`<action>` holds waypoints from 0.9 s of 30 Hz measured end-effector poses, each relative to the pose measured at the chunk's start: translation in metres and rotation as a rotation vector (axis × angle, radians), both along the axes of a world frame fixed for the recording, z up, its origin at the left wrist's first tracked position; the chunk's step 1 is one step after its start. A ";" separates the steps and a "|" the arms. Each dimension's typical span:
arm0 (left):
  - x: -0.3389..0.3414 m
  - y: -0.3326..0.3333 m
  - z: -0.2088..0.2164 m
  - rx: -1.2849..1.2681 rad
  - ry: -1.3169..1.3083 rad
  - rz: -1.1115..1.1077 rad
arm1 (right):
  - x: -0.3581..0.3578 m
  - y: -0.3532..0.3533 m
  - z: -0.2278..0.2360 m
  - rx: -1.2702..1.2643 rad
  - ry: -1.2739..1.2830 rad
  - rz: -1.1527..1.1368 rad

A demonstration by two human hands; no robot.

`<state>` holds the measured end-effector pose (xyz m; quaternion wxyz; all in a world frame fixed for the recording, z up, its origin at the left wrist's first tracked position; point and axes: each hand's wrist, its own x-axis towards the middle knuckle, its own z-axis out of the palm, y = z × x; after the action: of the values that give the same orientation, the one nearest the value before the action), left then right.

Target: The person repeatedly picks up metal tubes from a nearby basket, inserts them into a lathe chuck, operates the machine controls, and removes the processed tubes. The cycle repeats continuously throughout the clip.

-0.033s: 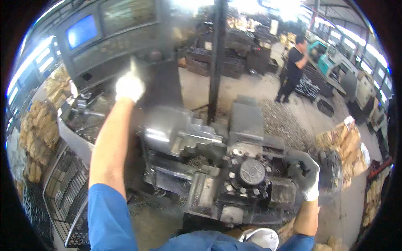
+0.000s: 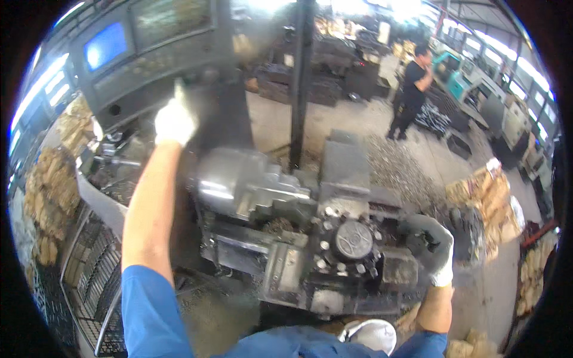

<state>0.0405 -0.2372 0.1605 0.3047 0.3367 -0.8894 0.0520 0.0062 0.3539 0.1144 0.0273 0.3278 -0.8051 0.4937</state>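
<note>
My left hand (image 2: 175, 122), in a white glove, is raised at the front of a dark control panel (image 2: 161, 73). One finger points up; glare and blur hide the other fingers and any contact. My right hand (image 2: 433, 247), in a grey-palmed glove with a white cuff, curls its fingers beside the right end of a lathe's tool post (image 2: 354, 240). What those fingers close on is hidden. Between my arms sits the lathe chuck (image 2: 224, 182), a shiny cylinder with stepped jaws (image 2: 276, 194). No workpiece can be made out in the jaws.
A blue-lit screen (image 2: 106, 46) is set in the panel. One dark upright post (image 2: 301, 89) rises behind the lathe. Metal chips (image 2: 394, 164) cover floor beyond it. A person in black (image 2: 412, 89) stands far right. Stacked sacks (image 2: 489, 203) and a wire rack (image 2: 89, 280) flank me.
The whole view has shifted slightly, so the machine sits a little further left. Both hands keep nearly the same places and poses.
</note>
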 end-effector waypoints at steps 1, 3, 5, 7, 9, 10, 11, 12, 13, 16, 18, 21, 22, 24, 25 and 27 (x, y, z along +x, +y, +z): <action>0.004 -0.006 -0.015 -0.105 0.116 -0.040 | 0.009 0.002 0.006 0.033 -0.010 0.034; 0.019 0.065 -0.035 -0.102 0.337 -0.325 | 0.026 0.008 0.006 0.023 0.036 0.106; 0.067 0.122 -0.079 -0.130 0.310 -0.523 | 0.042 0.009 -0.009 -0.106 -0.099 0.178; 0.151 0.167 -0.137 -0.050 0.071 -0.630 | 0.063 -0.017 -0.014 -0.197 -0.225 0.319; 0.256 0.193 -0.243 0.305 -0.172 -0.425 | 0.074 -0.056 -0.024 -0.096 -0.216 0.599; 0.321 0.209 -0.318 0.471 -0.270 -0.257 | 0.086 -0.078 -0.036 -0.091 -0.308 0.685; 0.385 0.230 -0.379 0.770 -0.436 -0.007 | 0.102 -0.098 -0.052 -0.078 -0.409 0.771; 0.455 0.245 -0.431 1.077 -0.519 0.196 | 0.117 -0.121 -0.062 0.042 -0.431 0.858; 0.548 0.277 -0.499 1.147 -0.513 0.271 | 0.134 -0.148 -0.074 0.095 -0.389 0.967; 0.786 0.403 -0.575 1.401 -0.800 0.901 | 0.200 -0.214 -0.124 0.346 -0.593 1.056; 0.904 0.490 -0.564 1.406 -1.011 0.957 | 0.244 -0.241 -0.187 0.415 -0.602 1.145; 0.941 0.561 -0.505 1.376 0.147 1.824 | 0.298 -0.282 -0.261 0.671 -0.206 1.272; 0.941 0.594 -0.490 1.297 0.227 1.893 | 0.314 -0.292 -0.279 0.699 -0.157 1.342; 0.927 0.628 -0.474 1.197 0.466 1.975 | 0.343 -0.313 -0.316 0.831 -0.044 1.452; 0.910 0.648 -0.480 1.112 0.557 2.095 | 0.360 -0.324 -0.332 0.879 0.020 1.523; 0.865 0.677 -0.494 1.187 0.866 1.966 | 0.382 -0.349 -0.380 0.940 0.058 1.663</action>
<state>0.9054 0.4394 -0.3331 0.2058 0.9402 0.0318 -0.2695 0.3881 0.0051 -0.2653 -0.4466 0.7845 -0.4293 -0.0270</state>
